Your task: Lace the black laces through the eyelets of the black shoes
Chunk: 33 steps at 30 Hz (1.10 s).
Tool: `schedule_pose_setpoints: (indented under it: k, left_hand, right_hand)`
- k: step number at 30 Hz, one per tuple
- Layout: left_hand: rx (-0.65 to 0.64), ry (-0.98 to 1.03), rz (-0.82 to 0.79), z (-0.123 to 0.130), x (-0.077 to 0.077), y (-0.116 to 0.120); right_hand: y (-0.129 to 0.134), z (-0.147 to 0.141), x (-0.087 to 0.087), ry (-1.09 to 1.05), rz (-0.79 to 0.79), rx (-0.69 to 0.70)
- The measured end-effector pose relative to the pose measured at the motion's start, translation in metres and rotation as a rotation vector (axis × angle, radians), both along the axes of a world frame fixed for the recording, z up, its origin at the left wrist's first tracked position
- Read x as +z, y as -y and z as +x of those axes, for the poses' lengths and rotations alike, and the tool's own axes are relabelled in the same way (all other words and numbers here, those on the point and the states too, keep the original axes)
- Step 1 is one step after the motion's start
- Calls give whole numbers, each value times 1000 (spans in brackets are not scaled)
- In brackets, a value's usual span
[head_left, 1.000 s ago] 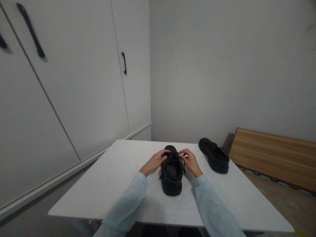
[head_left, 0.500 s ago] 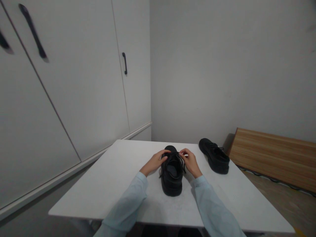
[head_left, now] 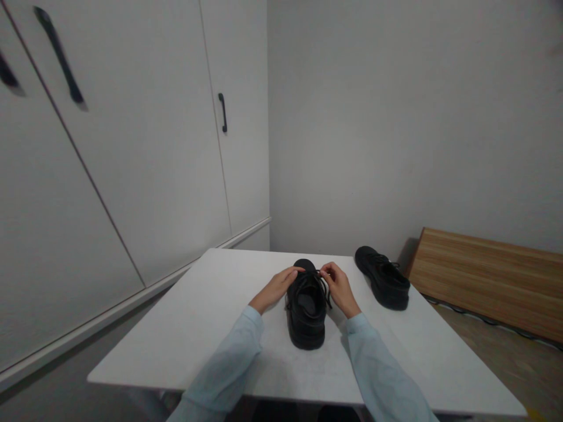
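Plainly, the black shoe (head_left: pixel 307 335) sits at the lower centre of the frame on the white counter (head_left: pixel 176 340), heel toward the bottom edge. The left hand (head_left: pixel 278 286) hides part of its front; those fingers lie nearly together, and whether they pinch anything cannot be told. The right hand (head_left: pixel 339 287) has its fingers closed at the tips on a black lace (head_left: pixel 317 271), though the exact hold is hard to see. Between the 2 hands, the lacing merges into the dark upper. The insole (head_left: pixel 307 303) is shadowed, any print on it too dim to read. At right of centre stands a 2nd black shoe (head_left: pixel 389 293). The bottom edge cuts off 2 light-blue sleeves (head_left: pixel 229 357) and unclear dark shapes (head_left: pixel 276 411). At upper left, 1 handle (head_left: pixel 7 73) is cut off; at lower right, a wood-grain panel (head_left: pixel 488 275) runs out of frame.
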<state>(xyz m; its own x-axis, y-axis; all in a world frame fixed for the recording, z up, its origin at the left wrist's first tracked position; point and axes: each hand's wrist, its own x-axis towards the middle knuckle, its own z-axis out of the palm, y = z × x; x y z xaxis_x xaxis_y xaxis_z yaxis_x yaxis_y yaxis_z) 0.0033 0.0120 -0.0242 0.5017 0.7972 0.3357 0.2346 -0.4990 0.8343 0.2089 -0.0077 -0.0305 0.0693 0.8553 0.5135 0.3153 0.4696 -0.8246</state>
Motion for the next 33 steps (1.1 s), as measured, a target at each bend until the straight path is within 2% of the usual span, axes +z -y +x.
schedule_pose_setpoints:
  k: [16, 23, 33]
  left_hand:
    - [-16, -31, 26, -1, 2, 3]
    - [-17, -43, 27, 0, 2, 3]
    - [-13, -45, 25, -1, 0, 2]
  right_hand:
    - [0, 4, -1, 8, 10, 36]
    - [0, 8, -1, 10, -32, 83]
    - [3, 12, 4, 177, -65, 52]
